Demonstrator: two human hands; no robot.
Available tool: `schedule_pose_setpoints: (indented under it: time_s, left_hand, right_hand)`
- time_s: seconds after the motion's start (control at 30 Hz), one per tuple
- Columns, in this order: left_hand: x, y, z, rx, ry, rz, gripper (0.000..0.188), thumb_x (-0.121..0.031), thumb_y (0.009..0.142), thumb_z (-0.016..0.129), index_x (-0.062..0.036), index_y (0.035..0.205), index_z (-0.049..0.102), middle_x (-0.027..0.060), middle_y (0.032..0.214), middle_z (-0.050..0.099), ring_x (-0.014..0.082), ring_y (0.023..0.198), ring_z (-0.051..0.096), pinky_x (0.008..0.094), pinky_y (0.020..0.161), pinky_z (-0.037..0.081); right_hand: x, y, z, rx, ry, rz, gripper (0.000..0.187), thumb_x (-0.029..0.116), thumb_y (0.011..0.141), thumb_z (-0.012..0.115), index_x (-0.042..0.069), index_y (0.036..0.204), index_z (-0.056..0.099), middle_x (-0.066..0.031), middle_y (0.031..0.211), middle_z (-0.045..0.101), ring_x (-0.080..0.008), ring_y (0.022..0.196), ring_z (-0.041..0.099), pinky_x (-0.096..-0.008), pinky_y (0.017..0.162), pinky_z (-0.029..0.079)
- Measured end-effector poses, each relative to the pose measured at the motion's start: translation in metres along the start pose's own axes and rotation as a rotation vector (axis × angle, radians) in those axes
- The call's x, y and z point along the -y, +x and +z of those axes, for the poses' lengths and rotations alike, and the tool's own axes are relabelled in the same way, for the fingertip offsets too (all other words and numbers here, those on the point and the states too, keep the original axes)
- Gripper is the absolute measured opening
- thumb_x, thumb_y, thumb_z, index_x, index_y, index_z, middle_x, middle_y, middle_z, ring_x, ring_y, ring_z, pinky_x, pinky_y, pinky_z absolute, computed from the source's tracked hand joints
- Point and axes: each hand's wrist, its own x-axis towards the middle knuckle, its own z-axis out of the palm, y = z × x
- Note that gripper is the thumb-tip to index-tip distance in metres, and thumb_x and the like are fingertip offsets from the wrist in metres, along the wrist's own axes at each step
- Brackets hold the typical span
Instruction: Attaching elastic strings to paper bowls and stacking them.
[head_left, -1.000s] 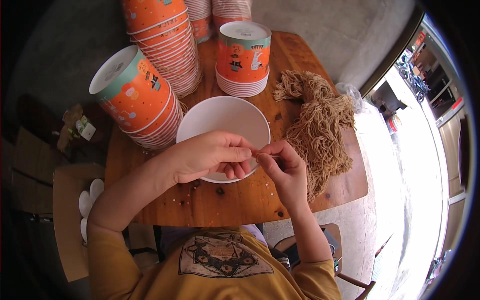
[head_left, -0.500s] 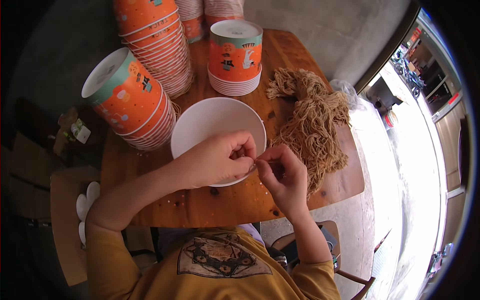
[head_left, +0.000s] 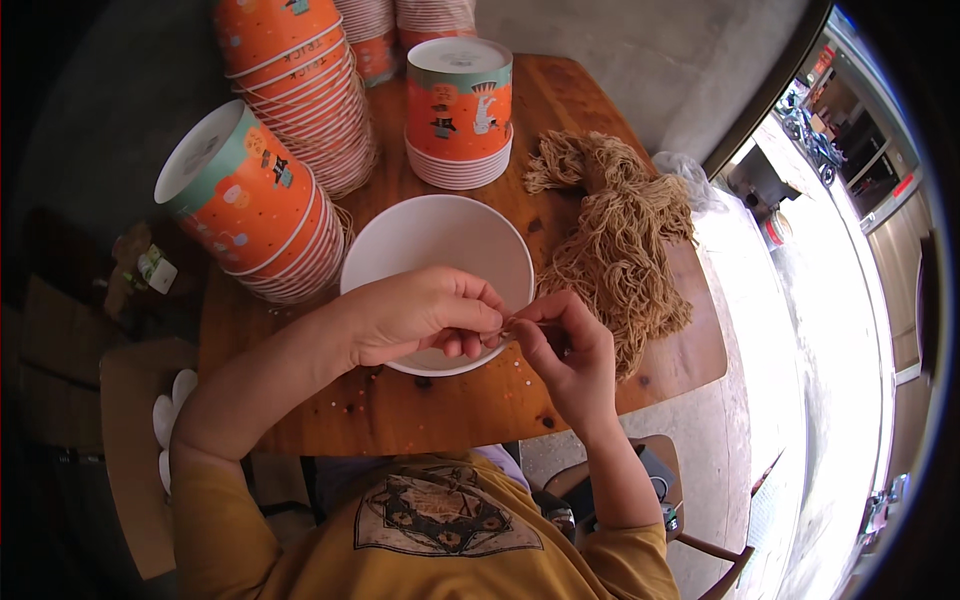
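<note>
A white tub (head_left: pixel 435 235) stands on the desk (head_left: pixel 690 350), mouth upward, long axis upright, white wall showing inside. Over its near right rim the right hand (head_left: pixel 573 350) pinches a thin strand (head_left: pixel 546 323); the left hand (head_left: pixel 430 312) meets it, fingers curled, its hold unclear. Beyond and left, stacked orange tubs (head_left: pixel 460 110) sit bottoms up; tan yarn (head_left: pixel 630 240) lies right

Before you, the tub (head_left: pixel 440 232) sits on the table (head_left: pixel 400 420), beneath your left hand (head_left: pixel 425 312). The yarn bundle (head_left: pixel 625 245) lies to its right; one tub stack (head_left: pixel 459 118) stands behind, another left.
</note>
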Motion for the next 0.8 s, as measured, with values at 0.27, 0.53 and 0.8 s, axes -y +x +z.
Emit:
schedule_pose_setpoints:
  time_s: [0.27, 0.53, 0.8]
  left_hand:
    - [0.000, 0.000, 0.004, -0.057, 0.160, 0.023, 0.018, -0.015, 0.093, 0.064, -0.0007, 0.104, 0.064, 0.0022, 0.090, 0.062, 0.0075, 0.078, 0.056, 0.0221, 0.068, 0.047]
    - [0.011, -0.002, 0.017, -0.269, 0.693, 0.338, 0.011, -0.010, 0.089, 0.065, -0.0028, 0.095, 0.059, 0.0006, 0.078, 0.059, 0.0093, 0.073, 0.055, 0.0267, 0.066, 0.046]
    - [0.010, -0.007, 0.031, -0.310, 0.621, 0.368, 0.008, -0.005, 0.092, 0.059, -0.0026, 0.094, 0.053, 0.0013, 0.079, 0.058, 0.0077, 0.072, 0.055, 0.0257, 0.065, 0.047]
  right_hand:
    - [0.003, 0.000, -0.001, -0.019, -0.213, -0.101, 0.011, 0.005, 0.086, 0.072, 0.004, 0.090, 0.061, -0.0016, 0.076, 0.061, -0.0067, 0.056, 0.050, -0.0228, 0.052, 0.041]
    - [0.001, 0.000, 0.000, -0.026, -0.232, -0.183, 0.011, 0.004, 0.086, 0.072, 0.004, 0.089, 0.060, -0.0029, 0.079, 0.063, -0.0096, 0.056, 0.053, -0.0245, 0.052, 0.044]
    - [0.007, -0.003, 0.000, -0.038, -0.318, -0.227, 0.012, 0.003, 0.085, 0.072, 0.004, 0.090, 0.061, -0.0039, 0.077, 0.061, -0.0115, 0.057, 0.056, -0.0256, 0.052, 0.045]
